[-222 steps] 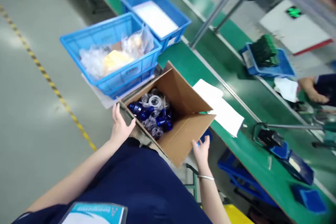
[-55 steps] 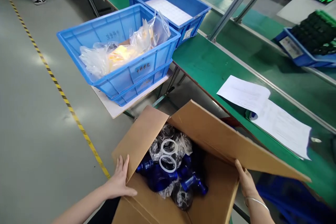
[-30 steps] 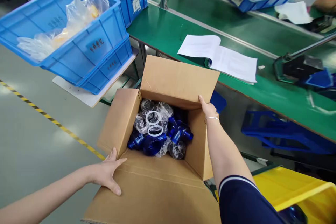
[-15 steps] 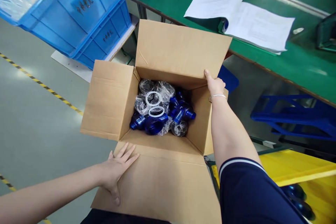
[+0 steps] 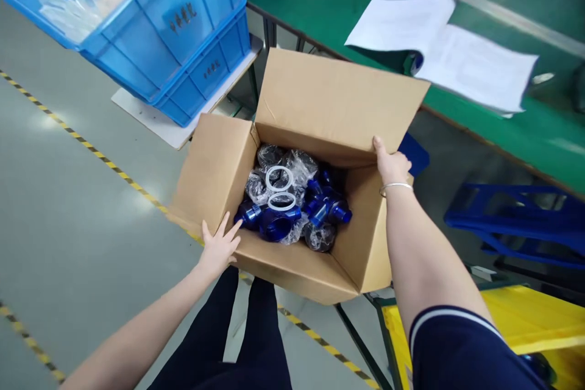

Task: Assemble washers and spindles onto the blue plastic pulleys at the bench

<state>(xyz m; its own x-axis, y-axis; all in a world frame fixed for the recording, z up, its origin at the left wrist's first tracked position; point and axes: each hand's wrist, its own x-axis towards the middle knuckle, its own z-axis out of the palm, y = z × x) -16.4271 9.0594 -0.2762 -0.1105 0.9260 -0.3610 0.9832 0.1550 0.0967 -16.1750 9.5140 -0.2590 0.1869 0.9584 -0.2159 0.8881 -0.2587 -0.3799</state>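
An opened cardboard box (image 5: 301,266) holds several blue plastic fittings (image 5: 326,204), dark round parts in clear plastic wrap (image 5: 299,166) and two white rings (image 5: 280,178). My right hand (image 5: 392,166) grips the far right corner of the box, thumb on the inner side near the raised far flap (image 5: 340,100); its other fingers are mostly hidden. At the near left corner, my left hand (image 5: 220,245) rests with fingers spread, fingertips reaching over the rim beside a blue fitting. The left flap (image 5: 214,164) sticks outward.
Stacked blue crates (image 5: 158,30) stand on a white board (image 5: 150,119) at upper left. An open stack of papers (image 5: 475,61) lies on the green table (image 5: 315,6). A blue stool (image 5: 516,219) and a yellow bin (image 5: 539,317) are on the right.
The near flap has swung down out of sight, baring my legs and the floor. My left hand has moved from that flap up to the box's corner. My right hand keeps its grip.
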